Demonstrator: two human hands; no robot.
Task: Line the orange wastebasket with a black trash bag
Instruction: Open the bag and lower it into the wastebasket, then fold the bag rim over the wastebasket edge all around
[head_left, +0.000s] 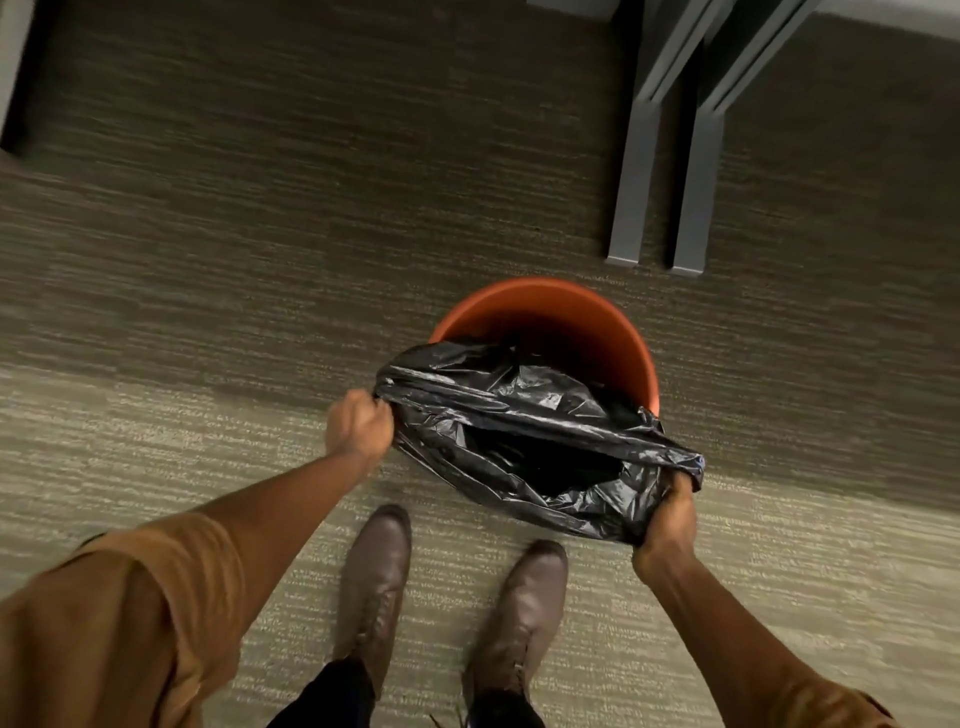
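Note:
The orange wastebasket (566, 317) stands on the carpet in front of my feet. A black trash bag (519, 415) lies stretched across its near half, mouth partly spread, with a dark opening in the middle. My left hand (358, 428) grips the bag's left edge in a fist beside the basket's left rim. My right hand (670, 514) clutches the bag's right edge at the near right side of the basket. The far inner wall of the basket shows bare orange; its near rim is hidden under the bag.
Two grey metal table legs (660, 171) stand just behind the basket at the upper right. Striped grey-green carpet (208, 312) spreads to the left. My two brown shoes (447, 597) are planted close to the basket's near side.

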